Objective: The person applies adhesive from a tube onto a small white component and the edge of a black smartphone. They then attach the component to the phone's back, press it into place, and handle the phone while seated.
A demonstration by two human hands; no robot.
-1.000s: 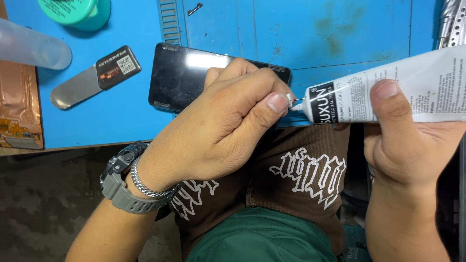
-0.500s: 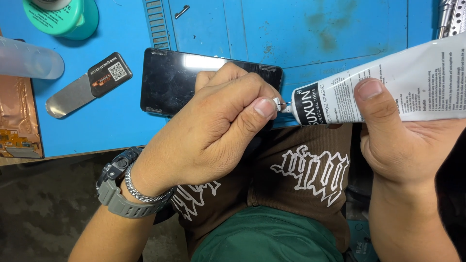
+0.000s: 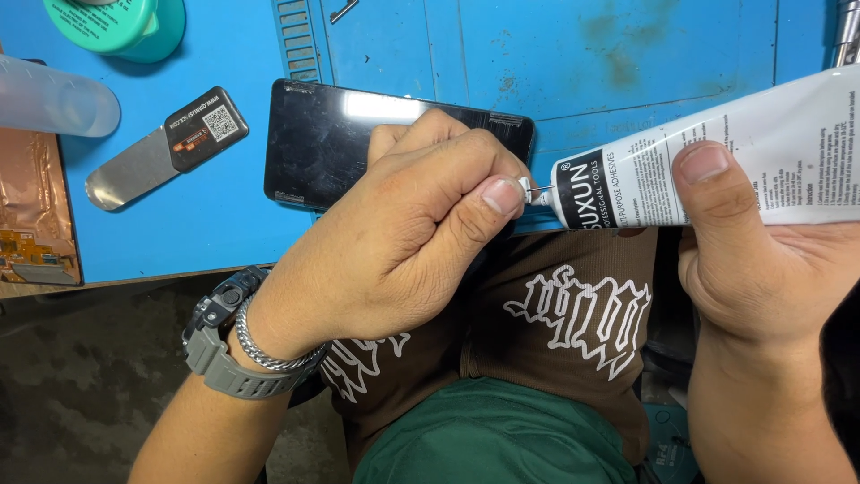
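just off the near edge of the blue mat [image 3: 573,63], the left hand [image 3: 403,242] pinches the nozzle tip [image 3: 528,190] of the white adhesive tube [image 3: 717,161], whose long axis runs rightward into the right hand's [image 3: 761,260] closed grasp.

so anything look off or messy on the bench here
Nothing spilled or broken. The blue mat shows dark smudges near its top edge, and the dark phone lies slightly askew. The left hand pinches the nozzle of the white tube held by the right hand.
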